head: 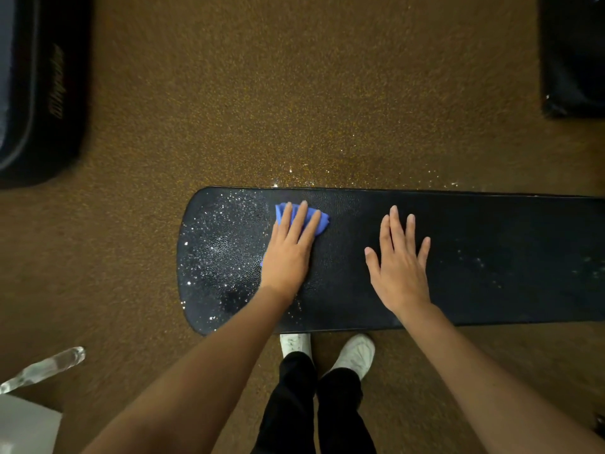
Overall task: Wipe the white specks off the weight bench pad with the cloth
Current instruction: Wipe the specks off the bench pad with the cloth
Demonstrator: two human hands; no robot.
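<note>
Closest to where the person stands, two white shoes and dark trouser legs show at the bench's near edge, on speckled brown flooring. A clear plastic thing pokes in low on the left; I cannot tell what it is.

Just above that lies the weight bench pad, long, black and running off to the right. The right hand lies flat on its middle with fingers spread, holding nothing; it looks to be steadying the person. The left hand presses down on the blue cloth with straight fingers held close, the cloth bunched beneath palm and fingertips, near the pad's far edge.

The wiping looks partway done. The stretch between the two hands appears clean, while the white specks lie thick across the rounded left end, right beside the cloth. A fainter scatter shows far right.

The next move probably calls for pushing the cloth leftward through that dense patch under steady pressure, in overlapping passes, carrying the grains off the rounded end. Past the far edge, a few bright grains lie on the floor, and dark padded equipment sits in both upper corners.
</note>
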